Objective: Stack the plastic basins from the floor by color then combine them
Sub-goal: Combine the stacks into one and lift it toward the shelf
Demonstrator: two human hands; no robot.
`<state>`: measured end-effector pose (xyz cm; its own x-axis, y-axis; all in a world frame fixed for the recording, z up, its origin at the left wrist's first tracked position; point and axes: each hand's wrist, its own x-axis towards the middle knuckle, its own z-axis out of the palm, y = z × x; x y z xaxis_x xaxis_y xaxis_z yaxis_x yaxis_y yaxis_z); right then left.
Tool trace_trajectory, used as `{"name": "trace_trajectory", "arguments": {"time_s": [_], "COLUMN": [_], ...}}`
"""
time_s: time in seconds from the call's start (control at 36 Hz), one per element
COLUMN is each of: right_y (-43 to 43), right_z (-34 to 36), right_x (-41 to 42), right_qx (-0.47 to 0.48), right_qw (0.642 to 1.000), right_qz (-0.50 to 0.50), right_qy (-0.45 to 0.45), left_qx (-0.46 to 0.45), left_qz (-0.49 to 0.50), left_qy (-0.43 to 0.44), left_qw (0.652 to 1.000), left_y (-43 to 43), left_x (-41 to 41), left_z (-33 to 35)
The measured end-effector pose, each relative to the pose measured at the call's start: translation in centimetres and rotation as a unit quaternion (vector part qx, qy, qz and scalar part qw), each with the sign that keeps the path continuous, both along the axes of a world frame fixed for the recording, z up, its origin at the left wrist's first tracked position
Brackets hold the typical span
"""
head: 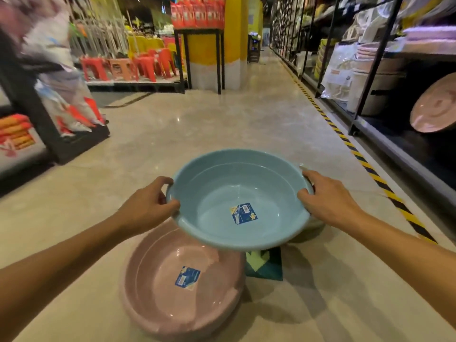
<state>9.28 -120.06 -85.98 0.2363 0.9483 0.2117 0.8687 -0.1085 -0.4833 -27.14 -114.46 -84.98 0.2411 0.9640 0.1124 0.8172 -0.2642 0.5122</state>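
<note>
Basin in blue plastic (238, 201) held above floor (222, 124)
Left hand (148, 206) and right hand (328, 196) grip its rim at 9 and 3 o'clock, pink basin (182, 287) below at 7 o'clock; keep it level to nest

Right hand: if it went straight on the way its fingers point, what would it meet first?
The blue basin itself: the right hand grips its right rim, fingers pointing inward over the bowl, so the rim blocks it at once, as far as this view shows.
</note>
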Motion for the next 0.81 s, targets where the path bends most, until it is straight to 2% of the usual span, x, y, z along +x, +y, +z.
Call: {"name": "trace_trajectory", "arguments": {"time_s": [0.17,0.36,0.81], "right_y": [2.4,3.1,0.5], "right_z": [-0.4,-2.8,-11.0], "right_x": [-5.7,-11.0,-12.5], "right_qx": [0.001,-0.013,-0.064], "right_qw": [0.997,0.997,0.993], "right_qz": [0.071,0.077,0.065], "right_qy": [-0.014,-0.015,-0.071], "left_qx": [-0.004,-0.014,-0.082], "left_qz": [0.051,0.091,0.050], "left_qy": [0.011,0.000,0.030], "left_qw": [0.999,0.996,0.995], "left_y": [-0.5,-1.3,-4.4], "left_x": [-6.3,-11.6,-12.4], "left_z": [-0.9,-3.7,-10.8]}}
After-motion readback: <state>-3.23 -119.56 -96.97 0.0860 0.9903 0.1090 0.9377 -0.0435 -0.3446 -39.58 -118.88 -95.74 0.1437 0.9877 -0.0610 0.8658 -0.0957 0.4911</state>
